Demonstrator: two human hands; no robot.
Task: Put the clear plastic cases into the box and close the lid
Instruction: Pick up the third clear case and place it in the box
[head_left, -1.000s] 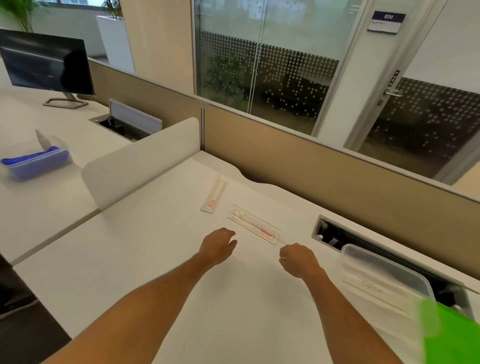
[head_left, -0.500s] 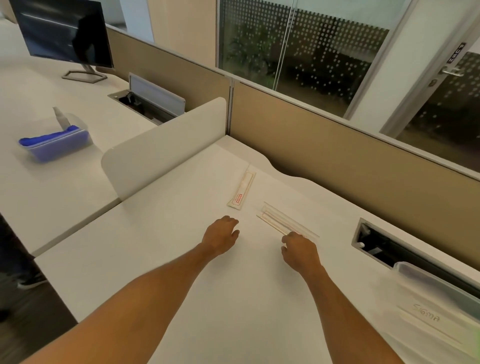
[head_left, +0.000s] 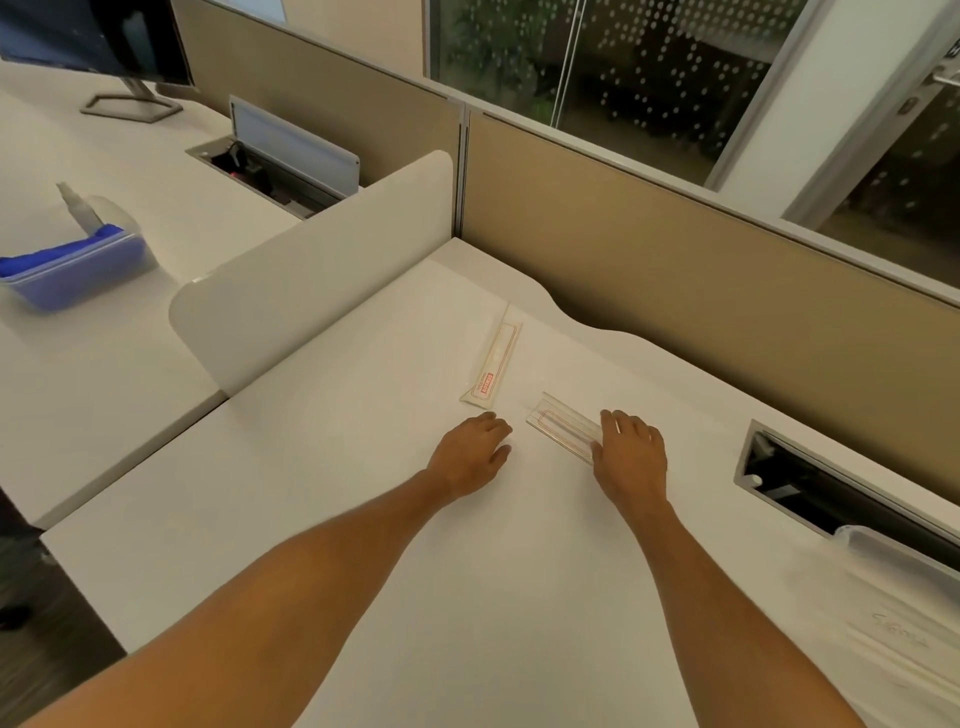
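Since the earlier frames the right hand (head_left: 629, 457) has advanced from bare desk onto the near end of one clear plastic case, and the view has swung left, so that the box now shows only at the lower right edge. Right hand: palm down on the right-hand clear case (head_left: 563, 427), fingers curved over its near end and thumb at its near long edge; whether the case is pinched or merely pressed flat cannot be told. That case lies flat on the white desk (head_left: 322, 499), its free end pointing up and to the left. Left hand (head_left: 470, 452): palm down, fingers loosely curled, holding nothing, fingertips near the printed end of the left-hand clear case (head_left: 493, 364) but apart from it. The left-hand case lies flat, slanting away from the viewer, red label at its near end; the two cases are near each other and do not touch. Translucent storage box (head_left: 893, 587): at the lower right, well apart from both cases, faint handwriting visible on it; blurred, so lid position cannot be told. Just behind the box, an open cable port (head_left: 789, 483) is set in the desk. A white divider panel (head_left: 311, 270) stands at the left desk edge; beyond it, on the neighbouring desk, are a blue-filled plastic tub (head_left: 72, 270) and a monitor (head_left: 98, 36).
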